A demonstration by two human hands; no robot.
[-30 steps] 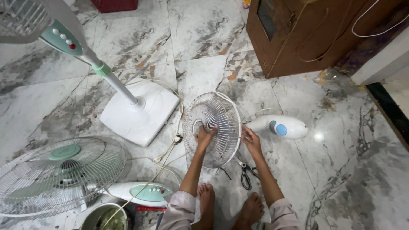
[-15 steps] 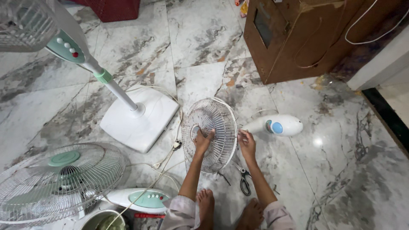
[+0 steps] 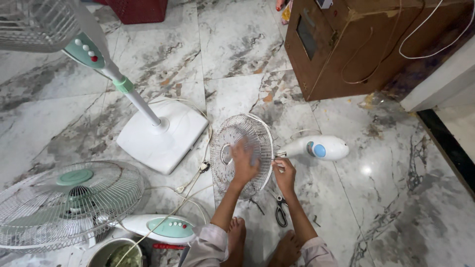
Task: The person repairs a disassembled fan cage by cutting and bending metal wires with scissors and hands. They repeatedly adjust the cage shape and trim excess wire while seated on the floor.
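Observation:
A round white wire fan guard (image 3: 232,133) stands tilted on the marble floor in front of me. My left hand (image 3: 244,160) lies flat against its mesh, fingers spread and blurred by motion. My right hand (image 3: 284,171) pinches the guard's right rim, close to a small metal part. Just right of the guard lies a white fan motor housing (image 3: 316,147) with a blue round cap. Black-handled pliers (image 3: 280,211) rest on the floor below my right hand, between my forearms. My bare feet show at the bottom edge.
A white pedestal fan base (image 3: 161,134) with its pole stands to the left. A second fan (image 3: 69,200) with a green hub lies at lower left, cords trailing across the floor. A brown wooden cabinet (image 3: 356,44) stands at upper right. A metal pot (image 3: 116,253) sits at the bottom.
My left hand has slid across the guard's mesh toward its right half. My right hand stays at the right rim. The camera has shifted a little.

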